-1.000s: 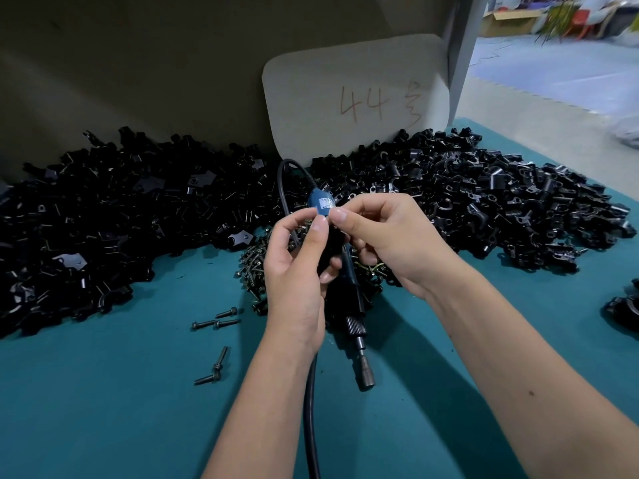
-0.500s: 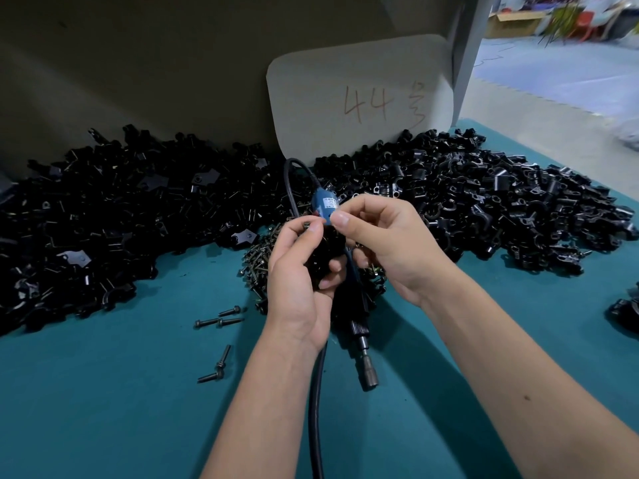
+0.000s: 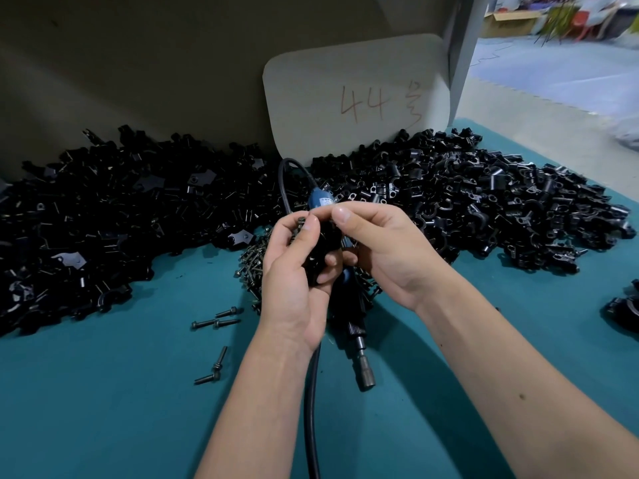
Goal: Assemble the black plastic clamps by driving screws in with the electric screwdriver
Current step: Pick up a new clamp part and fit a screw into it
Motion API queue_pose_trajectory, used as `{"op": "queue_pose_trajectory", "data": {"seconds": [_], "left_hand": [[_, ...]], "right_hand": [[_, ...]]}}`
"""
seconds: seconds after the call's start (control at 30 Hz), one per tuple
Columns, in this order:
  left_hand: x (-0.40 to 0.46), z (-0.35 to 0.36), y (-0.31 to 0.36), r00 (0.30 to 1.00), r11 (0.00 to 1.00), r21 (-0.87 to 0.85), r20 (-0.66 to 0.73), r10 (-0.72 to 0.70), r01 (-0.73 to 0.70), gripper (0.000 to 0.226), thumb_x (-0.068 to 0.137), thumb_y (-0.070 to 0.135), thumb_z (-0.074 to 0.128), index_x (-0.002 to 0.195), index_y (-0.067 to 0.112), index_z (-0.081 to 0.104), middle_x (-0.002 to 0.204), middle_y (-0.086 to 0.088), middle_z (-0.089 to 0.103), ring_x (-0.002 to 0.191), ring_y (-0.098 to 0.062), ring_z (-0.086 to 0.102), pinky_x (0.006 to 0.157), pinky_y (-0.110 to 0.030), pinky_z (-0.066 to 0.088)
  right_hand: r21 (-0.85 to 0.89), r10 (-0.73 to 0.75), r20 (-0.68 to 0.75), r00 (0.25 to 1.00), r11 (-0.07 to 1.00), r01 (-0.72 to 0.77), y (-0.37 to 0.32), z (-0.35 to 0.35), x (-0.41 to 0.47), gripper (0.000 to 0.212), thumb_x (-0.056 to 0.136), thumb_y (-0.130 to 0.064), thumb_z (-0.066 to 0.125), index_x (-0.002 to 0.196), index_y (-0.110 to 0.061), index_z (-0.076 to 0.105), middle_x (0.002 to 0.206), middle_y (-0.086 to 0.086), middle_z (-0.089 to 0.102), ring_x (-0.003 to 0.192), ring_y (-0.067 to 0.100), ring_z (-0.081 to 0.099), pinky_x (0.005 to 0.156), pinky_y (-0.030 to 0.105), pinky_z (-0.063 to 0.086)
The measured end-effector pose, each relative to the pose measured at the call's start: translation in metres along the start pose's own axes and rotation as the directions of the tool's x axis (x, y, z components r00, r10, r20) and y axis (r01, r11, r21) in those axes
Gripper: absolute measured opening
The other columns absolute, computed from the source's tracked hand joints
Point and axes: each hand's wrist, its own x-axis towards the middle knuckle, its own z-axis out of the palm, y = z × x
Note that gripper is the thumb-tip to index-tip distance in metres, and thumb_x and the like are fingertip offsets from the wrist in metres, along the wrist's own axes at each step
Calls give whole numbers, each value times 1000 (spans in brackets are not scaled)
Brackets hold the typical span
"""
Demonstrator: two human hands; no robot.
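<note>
Your single head camera looks forward and down, close over your hands [image 3: 332,257] and the teal bench [image 3: 103,392].

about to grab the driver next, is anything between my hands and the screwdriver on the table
Yes. The left hand grips a black clamp and the right hand pinches at it, both directly above the electric screwdriver. Nothing else visibly blocks it.

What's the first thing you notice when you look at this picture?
The two hands in the middle: the left hand grips a black clamp while the right hand pinches at its top. Behind them, big heaps of black clamp parts spread across the teal table. The electric screwdriver lies under the hands, beside a pile of screws.
</note>
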Motion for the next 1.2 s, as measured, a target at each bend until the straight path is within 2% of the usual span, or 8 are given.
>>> {"op": "queue_pose_trajectory", "data": {"seconds": [0.37,0.53,0.6,0.67,0.73,0.8,1.03,1.2], "left_hand": [[-2,0,2,999,994,96,28,47,-49,4,98,17,59,98,13,61,88,-4,71,60,-15,62,47,-19,33],[1,-1,7,996,992,99,-32,81,-78,12,103,15,56,93,18,61,82,-4,70,55,-12,55,46,-18,34],[3,-5,9,992,994,68,-82,94,-88,12,104,14,56,93,17,60,90,-11,68,56,-13,51,47,-19,32],[4,-9,11,988,994,58,-114,103,-97,13,105,12,53,93,17,58,94,-16,71,57,-14,50,48,-20,29],[5,-11,12,986,994,48,-134,101,-95,14,105,11,51,92,17,56,91,-16,73,55,-15,49,47,-20,28],[6,-12,12,986,996,38,-147,83,-78,14,104,11,50,92,16,55,86,-14,74,53,-15,49,45,-20,28],[5,-12,11,989,999,22,-141,46,-43,12,106,19,52,96,13,53,82,-11,72,52,-14,46,41,-19,27],[5,-13,8,972,956,257,-147,185,-143,10,106,20,56,97,17,60,80,1,72,56,-11,54,43,-19,34]], "right_hand": [[39,-96,-184,978,994,104,2,13,1,13,90,-8,74,81,0,69,70,1,65,53,8,60,43,18,47],[-164,-98,-335,937,985,45,3,17,4,39,96,-41,71,86,-4,70,71,7,57,61,15,49,52,29,42],[-502,-229,-450,863,864,-33,9,15,5,40,95,-48,69,87,-9,66,73,3,62,65,13,54,62,36,47],[-803,-305,-443,843,554,-221,13,16,2,33,90,-49,74,96,-21,58,82,-7,63,74,13,60,67,36,47],[-879,-185,-403,896,351,-323,18,19,-1,49,83,-57,76,105,-25,46,90,-5,61,78,22,58,65,36,41],[-888,-110,-390,914,307,-342,25,20,0,58,79,-60,77,107,-25,39,90,-2,61,76,26,56,60,35,38],[-878,-141,-407,902,334,-343,21,21,-1,55,79,-59,78,113,-24,51,97,-5,57,86,20,59,69,36,46],[-715,-494,-257,831,676,180,3,27,1,14,98,-31,69,91,-19,71,83,-6,67,74,12,62,71,37,54]]}}
